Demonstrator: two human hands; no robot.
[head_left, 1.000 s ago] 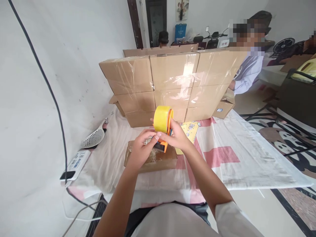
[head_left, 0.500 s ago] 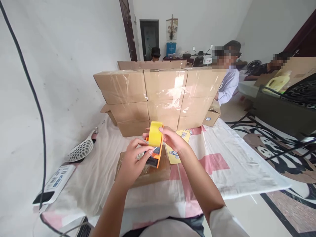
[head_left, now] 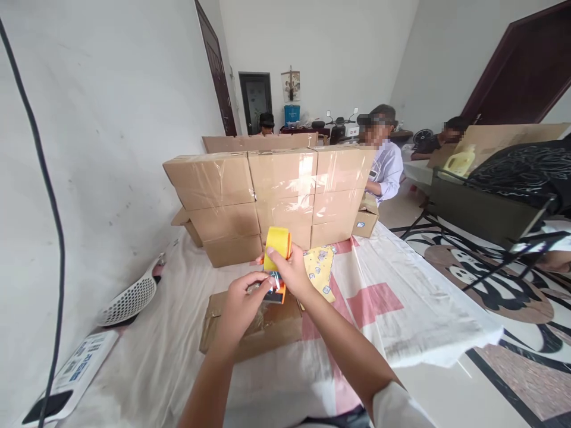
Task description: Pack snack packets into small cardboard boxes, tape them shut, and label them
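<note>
My right hand point(head_left: 295, 274) grips an orange tape dispenser with a yellow tape roll point(head_left: 276, 245), held upright above a flat cardboard box point(head_left: 250, 327) on the cloth-covered table point(head_left: 392, 309). My left hand point(head_left: 238, 306) pinches the tape end at the dispenser's lower mouth, just over the box top. The box top shows shiny clear tape under my fingers.
A wall of stacked, taped cardboard boxes point(head_left: 272, 196) stands at the back of the table. A yellow printed bag point(head_left: 319, 270) lies right of the dispenser. A white mesh scoop point(head_left: 129, 297) and a device with a cable point(head_left: 66, 380) lie at left. Other people sit beyond the boxes.
The view has tilted up, so hands and box sit lower and smaller. The dispenser has turned edge-on and lowered toward the box; both hands keep their hold.
</note>
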